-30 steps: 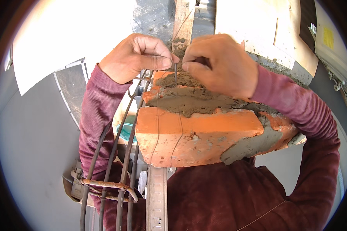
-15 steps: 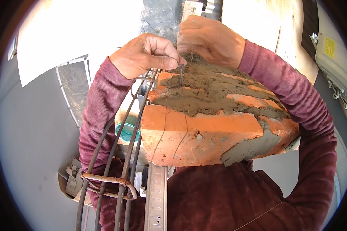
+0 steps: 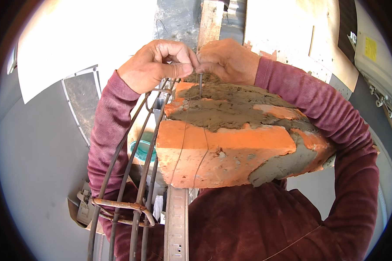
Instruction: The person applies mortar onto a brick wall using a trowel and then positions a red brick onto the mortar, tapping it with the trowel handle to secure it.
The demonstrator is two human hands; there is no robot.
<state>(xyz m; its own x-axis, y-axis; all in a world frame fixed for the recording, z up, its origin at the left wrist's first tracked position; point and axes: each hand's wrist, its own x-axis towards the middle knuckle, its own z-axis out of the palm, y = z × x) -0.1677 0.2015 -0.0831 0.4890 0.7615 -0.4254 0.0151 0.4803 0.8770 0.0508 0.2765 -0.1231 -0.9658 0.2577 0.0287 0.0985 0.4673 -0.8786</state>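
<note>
at upper centre, left hand and right hand pinch a thin stiff steel nail above the heavy mortar-smeared orange brick; best gripped near its head.

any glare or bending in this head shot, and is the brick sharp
Head view: the white sheet at upper left is blown out by sun; the rebar bows with fisheye curve; the brick and both hands look sharp, dark vignette at the rim.

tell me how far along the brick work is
Done: the top brick is set, with mortar spread over it. In hand: both hands, left hand and right hand, pinch a nail standing in the mortar, with a thin string hanging down the brick's face. Left: no brick yet on the mortar.
</note>
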